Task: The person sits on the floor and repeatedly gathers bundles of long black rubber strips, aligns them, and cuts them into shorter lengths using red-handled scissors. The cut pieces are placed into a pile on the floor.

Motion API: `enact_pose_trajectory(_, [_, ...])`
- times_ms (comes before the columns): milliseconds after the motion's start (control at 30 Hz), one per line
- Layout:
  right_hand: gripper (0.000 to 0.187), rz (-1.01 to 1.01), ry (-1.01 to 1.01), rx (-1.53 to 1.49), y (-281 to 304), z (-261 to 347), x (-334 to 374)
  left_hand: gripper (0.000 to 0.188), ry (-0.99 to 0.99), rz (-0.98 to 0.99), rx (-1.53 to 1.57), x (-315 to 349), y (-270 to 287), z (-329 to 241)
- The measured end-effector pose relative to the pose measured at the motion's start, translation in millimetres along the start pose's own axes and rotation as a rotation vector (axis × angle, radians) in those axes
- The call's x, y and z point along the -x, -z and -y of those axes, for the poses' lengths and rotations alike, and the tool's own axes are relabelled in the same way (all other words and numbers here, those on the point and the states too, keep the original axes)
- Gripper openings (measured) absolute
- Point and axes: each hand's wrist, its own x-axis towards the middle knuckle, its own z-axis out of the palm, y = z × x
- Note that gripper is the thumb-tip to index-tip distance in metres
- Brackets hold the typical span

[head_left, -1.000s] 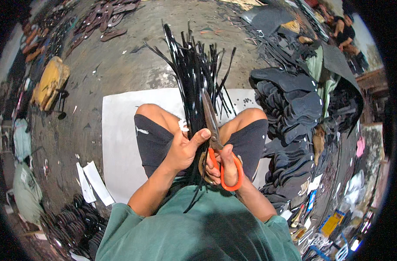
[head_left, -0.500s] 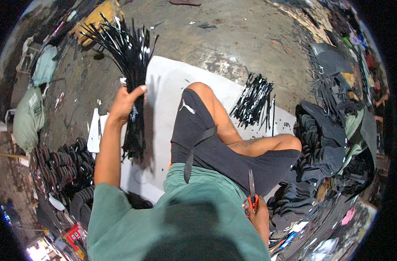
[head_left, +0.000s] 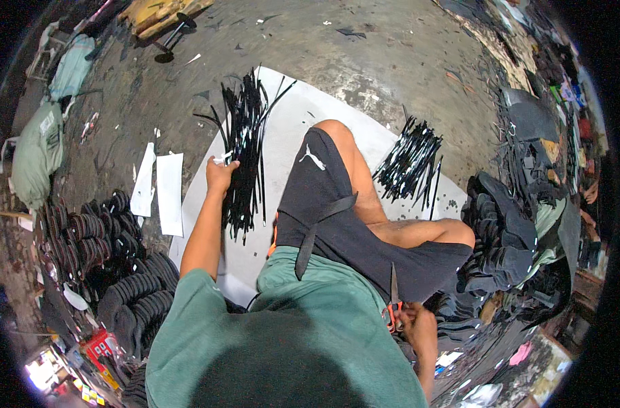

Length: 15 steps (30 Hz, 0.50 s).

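My left hand (head_left: 221,175) is closed at the left side of a long bundle of thin black strips (head_left: 245,143), the thumb lying across them. A small white piece shows at its fingers; what it is, I cannot make out. The strips lie over a white sheet (head_left: 282,95), some ends splaying out at the top. Beside my lap, my right hand (head_left: 421,330) grips scissors with orange handles (head_left: 394,307), blades pointing up and away from me. A shorter pile of black strips (head_left: 410,160) rests on the sheet's right part, beyond my bent leg.
Stacks of black sole-shaped pieces stand at the left (head_left: 136,285) and right (head_left: 497,231). White strips of sheet (head_left: 170,194) lie on the floor left of my arm. A yellow object (head_left: 161,17) and a green sack (head_left: 38,156) are farther off.
My left hand has brought the strip bundle down and nearer, from raised and fanned out to lying over the sheet. My right hand still has the scissors, its fingers shifted at the handles.
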Motion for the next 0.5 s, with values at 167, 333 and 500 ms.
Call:
enact_pose_trajectory(167, [0.029, -0.345, 0.268, -0.265, 42, 82, -41, 0.018, 0.39, 0.503, 0.702, -10, 31, 3])
enact_pose_trajectory(333, [0.045, -0.044, 0.667, -0.643, 5, 209, -125, 0.019, 0.402, 0.662, 1.035, 17, 48, -59])
enact_pose_trajectory(500, [0.079, 0.462, 0.57, -0.524, -57, 329, -174, 0.023, 0.218, 0.766, 1.205, 49, 26, -114])
